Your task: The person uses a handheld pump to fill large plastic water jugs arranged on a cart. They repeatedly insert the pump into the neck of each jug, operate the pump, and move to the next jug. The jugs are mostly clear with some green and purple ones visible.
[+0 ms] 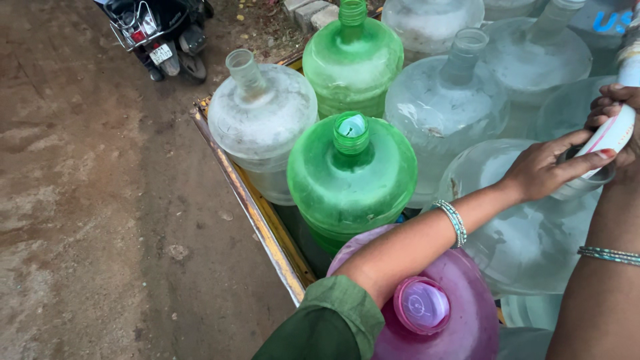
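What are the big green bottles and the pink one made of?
The green bottles look like see-through plastic, glossy, since light shines through them. The pink bottle seems to be the same tinted plastic, with a cloudy pink cap, probably softer plastic. Both look scuffed.

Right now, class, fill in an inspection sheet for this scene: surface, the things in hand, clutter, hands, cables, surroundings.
Surface: a cart bed with a yellow metal edge, packed with large water jugs.
Things in hand: a white hose nozzle held at the neck of a clear jug.
Clutter: two green jugs, the nearer one capped; a purple jug with a pink cap; an uncapped clear jug; more clear jugs behind.
Hands: left hand steadies the clear jug's neck and touches the nozzle; right hand grips the nozzle. Both wrists wear bangles.
Cables: nothing seen.
Surroundings: bare dirt ground; a parked scooter at the top left.
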`<action>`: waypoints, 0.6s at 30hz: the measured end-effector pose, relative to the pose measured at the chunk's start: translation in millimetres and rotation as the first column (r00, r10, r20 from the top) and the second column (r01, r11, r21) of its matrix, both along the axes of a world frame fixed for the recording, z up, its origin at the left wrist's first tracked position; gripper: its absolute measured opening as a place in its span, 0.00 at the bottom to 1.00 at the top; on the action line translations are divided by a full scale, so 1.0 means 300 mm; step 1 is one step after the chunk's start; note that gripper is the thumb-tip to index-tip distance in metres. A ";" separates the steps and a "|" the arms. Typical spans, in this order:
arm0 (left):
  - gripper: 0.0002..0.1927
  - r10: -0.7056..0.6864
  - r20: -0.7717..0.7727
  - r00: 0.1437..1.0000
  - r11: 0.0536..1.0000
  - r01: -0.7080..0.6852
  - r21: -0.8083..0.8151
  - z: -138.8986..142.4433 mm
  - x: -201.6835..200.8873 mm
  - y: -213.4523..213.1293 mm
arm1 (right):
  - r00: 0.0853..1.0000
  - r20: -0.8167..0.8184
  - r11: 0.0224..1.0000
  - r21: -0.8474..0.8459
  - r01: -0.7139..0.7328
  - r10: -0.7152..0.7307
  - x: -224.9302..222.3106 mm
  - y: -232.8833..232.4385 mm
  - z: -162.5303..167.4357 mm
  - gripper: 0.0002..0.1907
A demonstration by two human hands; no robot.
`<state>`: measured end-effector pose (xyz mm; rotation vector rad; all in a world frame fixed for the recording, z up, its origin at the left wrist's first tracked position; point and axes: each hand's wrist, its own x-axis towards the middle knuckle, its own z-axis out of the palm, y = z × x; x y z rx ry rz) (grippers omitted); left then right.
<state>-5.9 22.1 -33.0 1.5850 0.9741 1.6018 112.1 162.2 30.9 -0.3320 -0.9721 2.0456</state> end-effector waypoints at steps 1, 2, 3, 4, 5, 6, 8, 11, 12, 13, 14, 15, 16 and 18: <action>0.31 0.001 0.003 1.000 1.000 -0.001 0.011 0.002 -0.001 0.000 | 1.000 -0.008 1.000 0.001 -0.003 0.003 0.001 0.004 -0.002 0.01; 0.31 0.002 0.006 1.000 1.000 -0.002 0.020 0.003 -0.003 -0.001 | 1.000 -0.022 1.000 0.001 -0.018 0.018 0.002 0.007 -0.003 0.02; 0.31 0.003 0.010 1.000 1.000 -0.003 0.029 0.003 -0.003 -0.002 | 0.999 -0.035 0.999 0.002 -0.033 0.033 0.002 0.009 -0.005 0.02; 0.31 0.008 -0.004 1.000 1.000 -0.008 0.017 0.005 -0.004 -0.002 | 0.997 -0.055 0.998 0.003 -0.057 0.057 0.004 0.012 -0.006 0.02; 0.32 0.012 -0.018 1.000 1.000 -0.012 0.006 0.006 -0.004 -0.001 | 0.995 -0.069 0.997 0.002 -0.075 0.075 0.006 0.013 -0.008 0.03; 0.32 0.016 -0.031 0.999 1.000 -0.016 -0.006 0.007 -0.003 -0.001 | 0.992 -0.082 0.996 0.001 -0.094 0.093 0.006 0.014 -0.009 0.03; 0.32 0.006 -0.009 1.000 1.000 -0.006 -0.001 0.008 0.001 0.001 | 0.979 -0.136 0.987 -0.018 -0.159 0.155 0.007 0.012 -0.013 0.05; 0.32 0.020 -0.017 1.000 1.000 -0.020 0.004 0.005 0.006 0.005 | 0.973 -0.155 0.984 -0.029 -0.177 0.171 -0.002 0.008 -0.025 0.04; 0.32 0.029 -0.031 0.999 1.000 -0.029 0.003 -0.002 0.002 0.005 | 0.984 -0.114 0.990 -0.016 -0.140 0.137 -0.008 0.004 -0.033 0.04; 0.32 0.037 -0.038 0.999 0.999 -0.038 -0.005 -0.009 -0.002 0.005 | 0.989 -0.096 0.993 -0.011 -0.117 0.115 -0.011 0.003 -0.036 0.03; 0.32 0.045 -0.046 0.998 0.999 -0.045 -0.013 -0.015 -0.002 0.005 | 0.993 -0.080 0.996 -0.005 -0.093 0.092 -0.014 0.001 -0.042 0.03; 0.33 0.050 -0.052 0.997 0.998 -0.052 -0.021 -0.022 -0.002 0.004 | 0.994 -0.071 0.997 -0.005 -0.083 0.082 -0.014 0.000 -0.046 0.02; 0.33 0.047 -0.049 0.998 0.998 -0.049 -0.031 -0.028 -0.004 0.006 | 0.996 -0.060 0.998 0.002 -0.066 0.066 -0.012 -0.002 -0.048 0.02; 0.33 0.036 -0.028 0.999 0.999 -0.037 -0.039 -0.030 0.003 0.012 | 0.999 -0.036 0.999 0.018 -0.040 0.041 0.000 -0.005 -0.048 0.02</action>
